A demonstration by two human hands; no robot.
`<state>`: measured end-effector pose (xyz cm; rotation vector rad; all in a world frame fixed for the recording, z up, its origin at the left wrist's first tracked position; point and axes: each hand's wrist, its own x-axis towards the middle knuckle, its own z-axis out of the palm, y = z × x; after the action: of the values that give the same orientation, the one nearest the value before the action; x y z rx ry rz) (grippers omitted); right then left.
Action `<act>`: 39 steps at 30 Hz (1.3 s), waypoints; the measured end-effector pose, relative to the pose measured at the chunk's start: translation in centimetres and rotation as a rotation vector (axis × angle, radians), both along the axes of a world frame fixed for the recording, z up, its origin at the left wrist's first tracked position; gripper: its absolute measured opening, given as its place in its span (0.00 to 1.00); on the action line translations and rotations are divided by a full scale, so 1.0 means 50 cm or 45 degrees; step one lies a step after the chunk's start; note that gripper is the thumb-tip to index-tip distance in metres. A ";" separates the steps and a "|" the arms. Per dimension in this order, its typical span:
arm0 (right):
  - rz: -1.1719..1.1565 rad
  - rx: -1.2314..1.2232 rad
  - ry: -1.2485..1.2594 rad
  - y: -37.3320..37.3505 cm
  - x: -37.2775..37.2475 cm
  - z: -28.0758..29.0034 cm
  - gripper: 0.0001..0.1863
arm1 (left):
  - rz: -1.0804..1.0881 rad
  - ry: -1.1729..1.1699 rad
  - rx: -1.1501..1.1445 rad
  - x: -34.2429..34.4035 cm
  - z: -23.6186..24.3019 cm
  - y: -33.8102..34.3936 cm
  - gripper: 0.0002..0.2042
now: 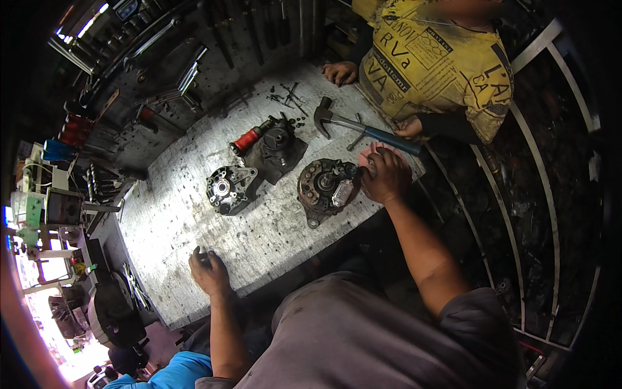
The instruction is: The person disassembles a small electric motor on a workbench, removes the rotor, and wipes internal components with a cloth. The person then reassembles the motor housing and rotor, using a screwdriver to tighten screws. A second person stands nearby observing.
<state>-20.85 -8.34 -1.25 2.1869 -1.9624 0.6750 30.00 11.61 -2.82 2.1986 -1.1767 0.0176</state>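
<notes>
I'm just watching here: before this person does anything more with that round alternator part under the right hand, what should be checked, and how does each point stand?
1. Right hand has hold of the alternator half: ok, fingers rest on its edge.
2. Part lies flat on the workbench: ok.
3. Left hand free: not ok, it closes around a small dark object; what it is, cannot tell.
4. Claw hammer out of the way: not ok, its blue grip lies just beyond the right hand, with another person's hand on it.
5. Other housing and red-handled screwdriver apart from the part: ok.
</notes>
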 end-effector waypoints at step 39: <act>-0.014 0.163 -0.038 -0.001 0.003 0.006 0.24 | 0.010 -0.054 0.044 0.001 0.002 -0.002 0.19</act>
<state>-20.71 -8.37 -0.95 2.2481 -2.0861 0.5994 30.04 11.52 -2.70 2.2429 -1.1999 0.0481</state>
